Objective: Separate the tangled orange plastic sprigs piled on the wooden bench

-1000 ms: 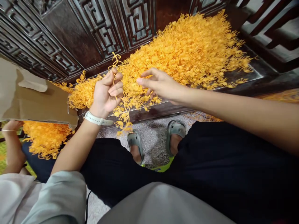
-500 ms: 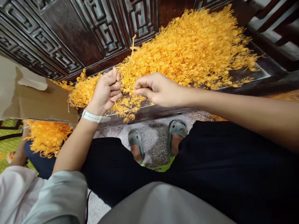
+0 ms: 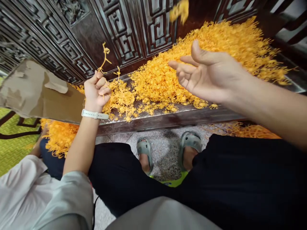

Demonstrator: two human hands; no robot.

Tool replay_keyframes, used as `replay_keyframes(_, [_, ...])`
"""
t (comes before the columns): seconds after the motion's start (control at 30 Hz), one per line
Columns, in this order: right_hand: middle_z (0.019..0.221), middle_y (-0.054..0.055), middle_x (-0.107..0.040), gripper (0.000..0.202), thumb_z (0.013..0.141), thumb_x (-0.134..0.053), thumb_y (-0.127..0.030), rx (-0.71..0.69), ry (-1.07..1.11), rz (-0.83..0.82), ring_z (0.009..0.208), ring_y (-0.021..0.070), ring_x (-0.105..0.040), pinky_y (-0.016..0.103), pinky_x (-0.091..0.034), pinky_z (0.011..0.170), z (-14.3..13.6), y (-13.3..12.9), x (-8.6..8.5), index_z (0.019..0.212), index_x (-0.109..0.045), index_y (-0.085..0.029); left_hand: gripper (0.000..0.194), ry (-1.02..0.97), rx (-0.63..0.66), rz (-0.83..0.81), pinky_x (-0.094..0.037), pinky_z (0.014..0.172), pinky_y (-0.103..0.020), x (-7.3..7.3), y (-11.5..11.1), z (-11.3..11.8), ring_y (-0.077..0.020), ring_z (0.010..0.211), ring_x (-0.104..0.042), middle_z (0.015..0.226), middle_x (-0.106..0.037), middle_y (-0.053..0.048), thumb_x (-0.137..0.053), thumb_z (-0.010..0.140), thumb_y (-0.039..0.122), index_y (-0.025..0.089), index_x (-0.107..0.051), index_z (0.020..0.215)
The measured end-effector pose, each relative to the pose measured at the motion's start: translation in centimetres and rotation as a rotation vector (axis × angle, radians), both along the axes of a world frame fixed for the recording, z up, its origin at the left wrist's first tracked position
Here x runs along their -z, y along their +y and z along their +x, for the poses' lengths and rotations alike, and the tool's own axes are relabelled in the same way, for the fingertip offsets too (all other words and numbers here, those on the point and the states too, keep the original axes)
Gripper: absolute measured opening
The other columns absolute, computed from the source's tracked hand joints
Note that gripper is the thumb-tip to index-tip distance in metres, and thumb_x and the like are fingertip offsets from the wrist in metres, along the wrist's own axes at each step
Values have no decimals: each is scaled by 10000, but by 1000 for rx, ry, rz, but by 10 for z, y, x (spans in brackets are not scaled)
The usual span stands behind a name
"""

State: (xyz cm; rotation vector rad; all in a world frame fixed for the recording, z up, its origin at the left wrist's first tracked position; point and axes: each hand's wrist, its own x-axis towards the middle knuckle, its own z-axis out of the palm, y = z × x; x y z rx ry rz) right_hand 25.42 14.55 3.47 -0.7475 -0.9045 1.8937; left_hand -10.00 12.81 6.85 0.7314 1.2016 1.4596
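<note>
My left hand (image 3: 97, 91), with a pale watch strap at the wrist, is closed around a thin orange plastic stem (image 3: 105, 60). The stem's forked end sticks up above my fingers. Over the large heap of small, spidery orange plastic pieces (image 3: 158, 73), my right hand (image 3: 208, 72) is spread with its palm turned up and holds nothing. A blurred orange piece (image 3: 181, 11) is in the air beyond it, close to the top of the view. A smaller orange pile (image 3: 123, 99) lies just right of my left hand.
The heaps lie on a dark wooden bench (image 3: 153, 120) with a carved lattice back (image 3: 120, 28). A torn cardboard piece (image 3: 57, 105) stands at the left. Beside me sits another person in a light shirt (image 3: 21, 182), near more orange pieces (image 3: 61, 135). Orange strands (image 3: 251, 131) lie lower right.
My hands have moved apart from close together. The right went right and opened, and an orange piece is now airborne beyond it. My left hand shifted left, still holding the stem.
</note>
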Motion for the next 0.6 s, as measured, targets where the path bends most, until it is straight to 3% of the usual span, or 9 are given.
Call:
replay_keyframes(0.03, [1100, 62, -742, 155, 1133, -619, -339, 106, -54, -90, 793, 84, -664, 176, -578, 689, -2, 7, 7, 1039, -635, -215, 436, -10, 15, -8, -213, 344, -190, 1, -1, 5, -60, 334, -145, 482, -235, 95, -492, 1169, 317, 223, -465, 744])
replay_keyframes(0.1, [1103, 104, -723, 212, 1090, -682, -397, 105, -176, -128, 797, 132, -646, 228, -608, 667, -10, 10, 22, 1005, -617, -214, 428, -20, 50, -10, -210, 335, -186, 2, -4, 17, -66, 341, -136, 494, -238, 95, -465, 1182, 351, 229, -468, 772])
replay_keyframes(0.23, [1124, 137, -708, 387, 1021, -705, -589, -124, -251, 10, 894, 231, -697, 363, -663, 726, -34, -7, 45, 1090, -657, -211, 446, 4, 118, 16, -182, 333, -173, 4, -13, 49, -75, 377, -91, 506, -231, 87, -404, 1199, 405, 233, -441, 788])
replay_keyframes(0.37, [1081, 141, -723, 644, 1001, -513, -829, -448, -162, -145, 926, 300, -747, 478, -676, 747, -53, -22, 55, 1141, -650, -215, 497, 44, 267, 97, -202, 356, -184, 10, -21, 86, -80, 407, -93, 513, -198, 77, -448, 1173, 520, 229, -472, 772])
replay_keyframes(0.43, [1065, 146, -739, 682, 1009, -438, -847, -614, -86, -233, 903, 309, -758, 500, -672, 732, -57, -26, 55, 1135, -643, -209, 543, 95, 358, 133, -239, 369, -188, 14, -24, 99, -82, 406, -131, 515, -187, 75, -420, 1169, 569, 222, -515, 762])
replay_keyframes(0.5, [1042, 143, -748, 656, 1029, -407, -813, -711, -11, -263, 853, 295, -748, 472, -662, 704, -58, -28, 53, 1110, -639, -205, 539, 230, 403, 182, -287, 385, -197, 20, -26, 105, -79, 409, -217, 527, -257, 70, -517, 1122, 634, 217, -576, 785])
replay_keyframes(0.6, [908, 99, -704, 525, 1052, -438, -700, -684, 79, -235, 671, 214, -627, 349, -570, 570, -57, -28, 45, 1020, -612, -206, 496, 554, 375, 334, -360, 435, -206, 30, -28, 101, -75, 459, -401, 629, -456, 41, -783, 953, 684, 223, -630, 850])
